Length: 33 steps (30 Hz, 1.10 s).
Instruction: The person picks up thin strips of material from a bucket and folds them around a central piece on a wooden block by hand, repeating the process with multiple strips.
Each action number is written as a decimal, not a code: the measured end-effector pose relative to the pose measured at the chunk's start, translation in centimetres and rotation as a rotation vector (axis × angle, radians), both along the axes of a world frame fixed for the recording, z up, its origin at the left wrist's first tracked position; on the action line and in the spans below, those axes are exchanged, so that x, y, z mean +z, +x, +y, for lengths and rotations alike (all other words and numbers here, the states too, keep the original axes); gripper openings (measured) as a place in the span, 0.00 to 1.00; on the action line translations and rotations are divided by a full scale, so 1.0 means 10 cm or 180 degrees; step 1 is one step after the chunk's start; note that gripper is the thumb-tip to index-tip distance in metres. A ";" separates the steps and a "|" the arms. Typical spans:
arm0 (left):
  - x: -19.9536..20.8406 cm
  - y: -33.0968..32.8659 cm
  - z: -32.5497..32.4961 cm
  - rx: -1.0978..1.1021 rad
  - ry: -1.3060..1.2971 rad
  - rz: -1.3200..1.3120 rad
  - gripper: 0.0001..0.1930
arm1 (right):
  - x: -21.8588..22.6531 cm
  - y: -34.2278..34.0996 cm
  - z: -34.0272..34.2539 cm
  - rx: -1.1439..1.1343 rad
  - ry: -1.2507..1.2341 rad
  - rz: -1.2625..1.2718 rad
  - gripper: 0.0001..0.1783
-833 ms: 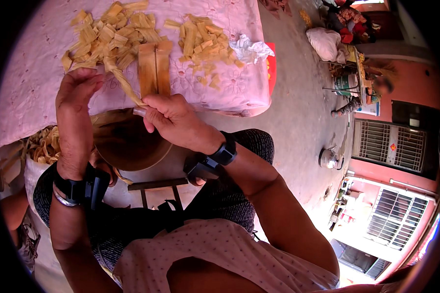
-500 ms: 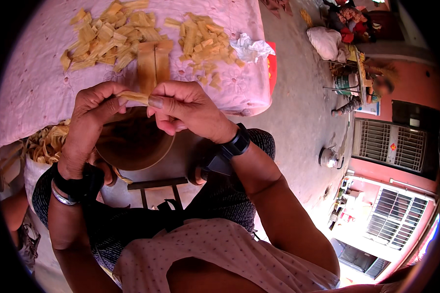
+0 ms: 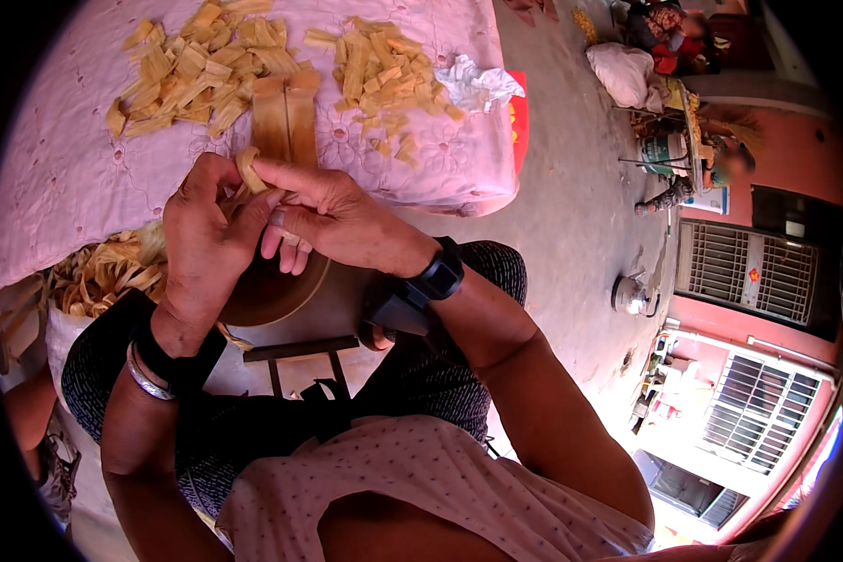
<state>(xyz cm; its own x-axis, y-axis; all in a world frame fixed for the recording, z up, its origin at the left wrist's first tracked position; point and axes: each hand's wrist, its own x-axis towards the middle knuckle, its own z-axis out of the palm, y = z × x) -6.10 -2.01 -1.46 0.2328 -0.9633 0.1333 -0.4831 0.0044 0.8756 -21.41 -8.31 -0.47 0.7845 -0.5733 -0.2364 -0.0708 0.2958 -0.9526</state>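
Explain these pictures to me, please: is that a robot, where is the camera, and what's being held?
No robot here: these are someone's own bare hands. Every picture comes from one wide camera worn on the head, looking down; its lens bends straight edges.

The left hand and right hand are close together, fingers holding a thin, pale yellow strip that curls up between them.

Beyond, on a pink cloth, lie a left heap and a right heap of flat yellowish pieces. A brown board sits between them. Below the hands, a round bowl is partly hidden.
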 end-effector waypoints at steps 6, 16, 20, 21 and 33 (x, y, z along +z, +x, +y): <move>0.14 0.03 -0.07 0.0179 0.0172 0.2441 0.02 | -0.08 0.07 0.10 -0.0548 -0.1715 -0.0110 0.21; 0.05 0.17 -0.05 -0.0431 0.1152 0.3556 0.07 | -0.10 -0.01 -0.13 -0.0534 -0.0758 -0.0112 0.06; 0.05 0.13 -0.02 -0.0437 0.1727 0.3088 0.08 | -0.21 -0.04 -0.10 -0.0275 -0.1839 -0.0208 0.15; 0.00 0.13 0.00 -0.0362 0.1698 0.3022 0.07 | -0.17 -0.03 -0.08 -0.0274 -0.1830 -0.0206 0.15; -0.04 0.05 0.03 -0.0225 0.0843 0.2981 0.06 | -0.12 0.02 -0.03 -0.0471 -0.1992 0.0150 0.18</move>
<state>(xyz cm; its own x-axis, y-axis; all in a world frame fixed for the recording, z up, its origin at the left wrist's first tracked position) -5.59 -1.74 -1.83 0.0748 -0.9513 -0.2992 0.4026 -0.2457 0.8818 -21.18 -8.63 -1.66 0.6836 -0.7152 0.1457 -0.1178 -0.3051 -0.9450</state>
